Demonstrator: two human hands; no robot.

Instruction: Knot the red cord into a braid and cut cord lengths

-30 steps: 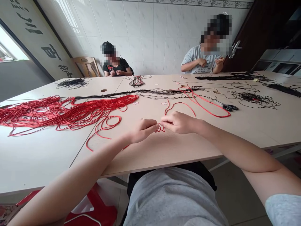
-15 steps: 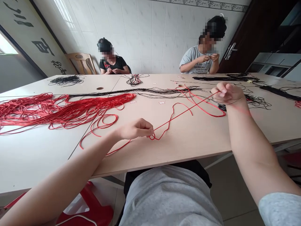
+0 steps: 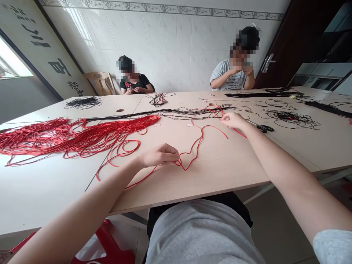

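Observation:
My left hand [image 3: 162, 156] is closed just above the table, pinching a thin red cord [image 3: 198, 141]. A small loop of this cord shows at its fingertips. From there two slack strands run away over the table. My right hand [image 3: 233, 120] is farther forward on the right, fingers curled and thumb close to them. Beside its fingertips lies a stretch of red cord [image 3: 239, 132] that passes partly beneath the hand; the grip itself is mostly hidden. Black-handled scissors [image 3: 265, 128] lie just right of that wrist.
A large heap of red cords [image 3: 115, 130] covers the left side of the table [image 3: 154, 187]. Black cords [image 3: 129, 115] stretch across the middle, with more black bundles [image 3: 294, 119] at right. Two people [image 3: 134, 83] sit opposite, working with their hands. A red stool [image 3: 115, 242] stands below left.
My right hand has come down and left, back over the table. The cord between my hands, taut before, has gone slack. My left hand keeps its hold. The scissors are now more visible.

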